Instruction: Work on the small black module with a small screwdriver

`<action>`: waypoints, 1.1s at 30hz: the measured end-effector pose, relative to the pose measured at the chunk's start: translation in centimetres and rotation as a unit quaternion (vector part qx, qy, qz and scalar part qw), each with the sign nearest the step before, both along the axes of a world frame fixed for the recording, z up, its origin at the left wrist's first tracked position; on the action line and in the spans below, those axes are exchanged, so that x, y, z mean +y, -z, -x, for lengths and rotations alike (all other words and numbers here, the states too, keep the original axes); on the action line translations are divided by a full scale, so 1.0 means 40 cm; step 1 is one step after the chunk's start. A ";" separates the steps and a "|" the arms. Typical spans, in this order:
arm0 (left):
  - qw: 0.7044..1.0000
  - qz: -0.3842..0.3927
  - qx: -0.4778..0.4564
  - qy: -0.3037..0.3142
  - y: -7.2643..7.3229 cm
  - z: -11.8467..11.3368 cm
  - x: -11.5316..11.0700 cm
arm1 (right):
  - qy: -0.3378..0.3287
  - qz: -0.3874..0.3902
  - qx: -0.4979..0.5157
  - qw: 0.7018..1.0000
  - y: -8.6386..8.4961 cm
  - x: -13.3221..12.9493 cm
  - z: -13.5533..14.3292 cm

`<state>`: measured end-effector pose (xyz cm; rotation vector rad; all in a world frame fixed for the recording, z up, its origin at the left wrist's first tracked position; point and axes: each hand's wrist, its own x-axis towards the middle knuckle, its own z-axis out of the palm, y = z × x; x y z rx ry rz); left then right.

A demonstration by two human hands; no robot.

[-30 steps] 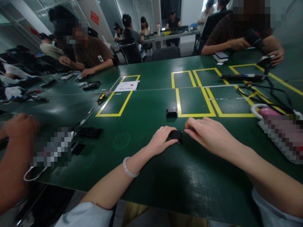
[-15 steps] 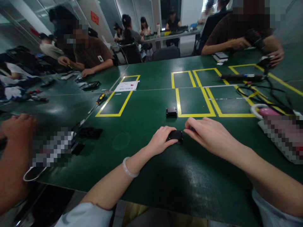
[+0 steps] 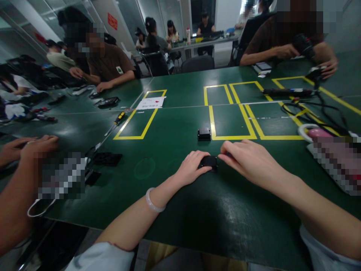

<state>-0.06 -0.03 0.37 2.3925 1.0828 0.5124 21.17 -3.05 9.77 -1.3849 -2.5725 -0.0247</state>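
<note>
Fingers of left hand [image 3: 191, 167] hold black block [image 3: 209, 161], just below-right of frame centre; right hand [image 3: 245, 155] pinches narrowly beside its edge, any contents hidden. Likely fine edge work, calling for steady bracing.

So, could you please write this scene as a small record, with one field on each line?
left hand: thumb and fingers hold a small black box-shaped part
right hand: fingertips pinched together beside that part; contact unclear
beyond the hands: second small black box-shaped part, beside a yellow tape rectangle
further left: screwdriver, black-and-yellow handle, metal shaft
surface: dark green table
</note>
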 end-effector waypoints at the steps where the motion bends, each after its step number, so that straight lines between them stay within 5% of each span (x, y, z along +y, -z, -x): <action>1: 1.000 0.002 0.000 0.000 0.000 0.000 0.000 | 0.000 -0.001 -0.007 1.000 0.000 0.001 0.000; 33: 1.000 -0.003 0.000 -0.004 0.001 0.000 -0.002 | -0.025 -0.004 0.009 1.000 -0.005 -0.003 0.004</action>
